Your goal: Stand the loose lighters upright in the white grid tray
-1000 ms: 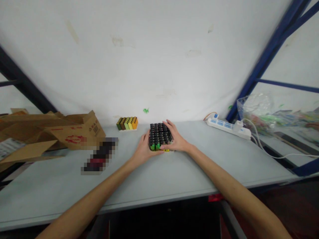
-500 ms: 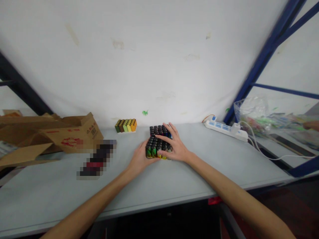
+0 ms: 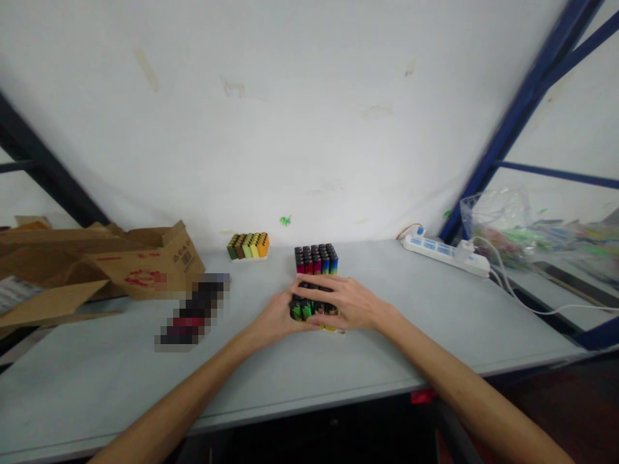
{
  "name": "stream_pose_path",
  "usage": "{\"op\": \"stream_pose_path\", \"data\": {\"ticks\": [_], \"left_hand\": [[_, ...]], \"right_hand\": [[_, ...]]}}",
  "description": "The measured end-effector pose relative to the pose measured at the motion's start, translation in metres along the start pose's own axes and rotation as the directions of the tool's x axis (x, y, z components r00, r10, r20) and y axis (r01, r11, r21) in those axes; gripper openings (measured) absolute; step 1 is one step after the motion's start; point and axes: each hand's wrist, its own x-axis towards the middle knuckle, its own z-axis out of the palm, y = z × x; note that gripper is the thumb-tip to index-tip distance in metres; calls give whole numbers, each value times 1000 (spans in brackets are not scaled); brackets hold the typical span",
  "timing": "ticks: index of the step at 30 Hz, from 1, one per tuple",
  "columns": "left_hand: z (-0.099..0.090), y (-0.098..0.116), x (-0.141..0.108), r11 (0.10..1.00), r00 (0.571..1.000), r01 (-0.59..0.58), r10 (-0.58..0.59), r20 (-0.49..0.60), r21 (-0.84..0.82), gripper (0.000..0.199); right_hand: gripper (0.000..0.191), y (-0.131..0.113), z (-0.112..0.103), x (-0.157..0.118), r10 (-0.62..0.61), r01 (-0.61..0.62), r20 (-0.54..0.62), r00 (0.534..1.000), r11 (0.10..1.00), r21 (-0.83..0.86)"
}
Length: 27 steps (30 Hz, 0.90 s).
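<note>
Left hand (image 3: 276, 317) and right hand (image 3: 356, 304) jointly grip the near lighter block (image 3: 313, 310), positioned between the counter's (image 3: 300, 367) front and back edges. The far lighter block (image 3: 316, 260) stands just behind it, toward the back edge.

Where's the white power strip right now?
Head view, right side: the white power strip lies at the table's back, against the wall, left of the clear plastic bag.
</note>
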Motion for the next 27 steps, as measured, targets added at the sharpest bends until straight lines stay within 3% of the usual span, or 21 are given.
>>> {"op": "stream_pose_path", "data": {"ticks": [7,11,15,18,22,27], "left_hand": [[6,-3,3,996,999,43,-44,-4,-79,84],[11,-5,9,988,996,62,-71,-59,-145,91],[22,-7,16,958,989,82,-114,-99,-275,83],[30,-6,18,950,987,77,-115,-113,-302,75],[36,0,22,960,994,77,-94,-54,-270,62],[53,15,36,995,987,56,-68,-145,-81,49]], "right_hand": [[46,1,2,-1,88,-88,-36,995,996,-2],[45,10,-5,-2,103,-97,-47,994,988,116],[41,21,-10,-8,218,-179,-122,968,947,267],[39,22,-10,-15,330,-260,-177,927,907,330],[39,20,-9,-23,458,-361,-218,862,856,369],[38,35,-8,-36,682,-528,-190,706,686,501]]}}
